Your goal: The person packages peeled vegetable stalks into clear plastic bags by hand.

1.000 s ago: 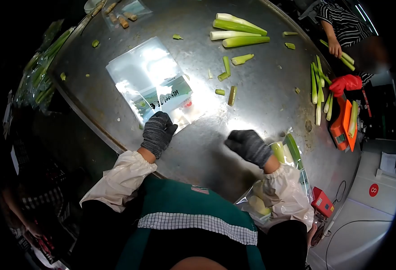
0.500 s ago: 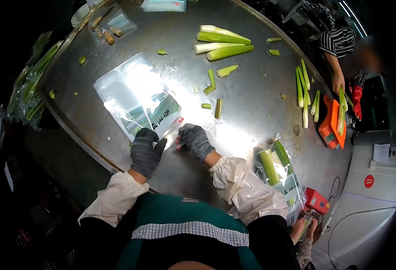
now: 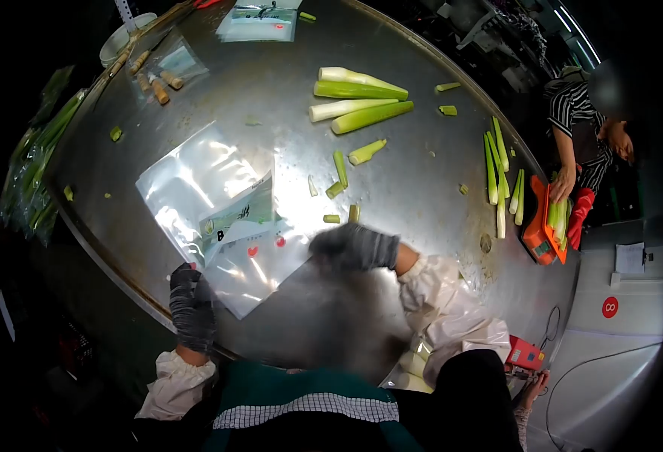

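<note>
My left hand (image 3: 191,305), in a dark grey glove, is closed at the lower left corner of the printed clear bags (image 3: 188,188); what its fingers grip is hard to make out. The top bag (image 3: 252,260) lies askew over the stack, its lower part turned toward me. My right hand (image 3: 354,248), also gloved, is blurred by motion at that bag's right edge, and its fingers are smeared. Short cut stem pieces (image 3: 332,219) lie just beyond the right hand. A filled bag (image 3: 414,365) is partly hidden under my right sleeve.
Thick peeled stems (image 3: 365,90) lie further back, thinner stems (image 3: 493,169) at right. A co-worker's hand (image 3: 563,183) touches stems on an orange scale (image 3: 538,233). More bags (image 3: 260,21) lie at the far edge. A red device (image 3: 524,352) stands at lower right, near another person's hand (image 3: 536,386).
The top bag has shifted and turned on the stack. My left hand has moved left and down, my right hand rightward since half a second ago. The co-worker's stems now lie on the scale.
</note>
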{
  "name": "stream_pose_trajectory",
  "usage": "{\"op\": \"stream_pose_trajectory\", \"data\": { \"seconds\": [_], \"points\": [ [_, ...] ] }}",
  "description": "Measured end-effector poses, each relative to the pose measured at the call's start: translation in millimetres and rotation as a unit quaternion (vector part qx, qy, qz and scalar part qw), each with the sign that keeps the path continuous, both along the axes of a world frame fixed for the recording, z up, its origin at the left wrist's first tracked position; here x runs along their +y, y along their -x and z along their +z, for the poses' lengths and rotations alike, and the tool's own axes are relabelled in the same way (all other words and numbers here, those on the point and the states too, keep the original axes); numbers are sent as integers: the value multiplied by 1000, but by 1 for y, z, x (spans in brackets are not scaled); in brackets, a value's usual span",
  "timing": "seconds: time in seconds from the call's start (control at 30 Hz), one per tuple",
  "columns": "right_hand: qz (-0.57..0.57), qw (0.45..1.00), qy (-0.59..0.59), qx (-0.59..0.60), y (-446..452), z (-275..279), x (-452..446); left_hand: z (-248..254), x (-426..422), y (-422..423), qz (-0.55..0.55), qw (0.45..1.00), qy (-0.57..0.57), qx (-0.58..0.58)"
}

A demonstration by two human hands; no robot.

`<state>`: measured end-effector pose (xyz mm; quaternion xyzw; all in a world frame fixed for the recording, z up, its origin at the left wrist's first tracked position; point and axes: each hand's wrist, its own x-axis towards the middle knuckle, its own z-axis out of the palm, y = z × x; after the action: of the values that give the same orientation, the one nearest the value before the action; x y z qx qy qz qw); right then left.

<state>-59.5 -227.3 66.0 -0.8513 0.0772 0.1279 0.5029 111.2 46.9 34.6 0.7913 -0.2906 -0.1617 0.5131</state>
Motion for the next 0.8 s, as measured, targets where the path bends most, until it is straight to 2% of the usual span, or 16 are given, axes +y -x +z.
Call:
{"op": "stream_pose_trajectory", "data": {
  "seconds": [0.03,0.07,0.1,0.13,0.17,0.2,0.23,0.3,0.33,0.4,0.47,0.57,0.63,0.67,0.73,0.8],
  "points": [
    [-77,986,125,83,-9,25,-27,-1,-1,-4,12,999,9,29],
    [-186,957,204,91,-10,20,-61,-3,-2,-7,26,998,20,58],
    [-242,903,353,-35,1,-3,-102,5,-5,-9,109,941,147,285],
    [-245,879,408,39,-5,12,-129,7,-9,-11,183,811,264,489],
    [-235,853,465,38,-5,5,-161,1,-7,-10,74,973,109,190],
    [-223,823,521,35,-9,-3,-188,2,-9,-14,77,972,111,190],
    [-221,824,521,34,-19,-4,-202,13,-11,-20,50,994,12,98],
    [-171,802,563,98,-34,-9,-223,45,-21,-27,2,986,-135,-99],
    [-171,804,561,96,-40,-13,-226,40,-19,-31,3,985,-138,-101],
    [-139,789,586,122,-48,-23,-226,31,-7,-39,88,996,-29,-16],
    [-148,791,570,166,-55,-18,-222,59,-25,-36,82,995,-43,-26],
    [-160,793,548,213,-51,-20,-215,67,-35,-36,115,990,3,82],
    [-162,806,536,191,-42,-17,-206,59,-39,-34,114,990,79,-22],
    [-153,810,533,188,-37,-17,-203,58,-40,-40,59,994,81,-32],
    [-205,851,439,204,-27,-18,-196,69,-59,-30,14,993,99,-63],
    [-204,845,453,198,-20,-14,-179,67,-65,-23,-13,994,43,-104]
  ]
}}
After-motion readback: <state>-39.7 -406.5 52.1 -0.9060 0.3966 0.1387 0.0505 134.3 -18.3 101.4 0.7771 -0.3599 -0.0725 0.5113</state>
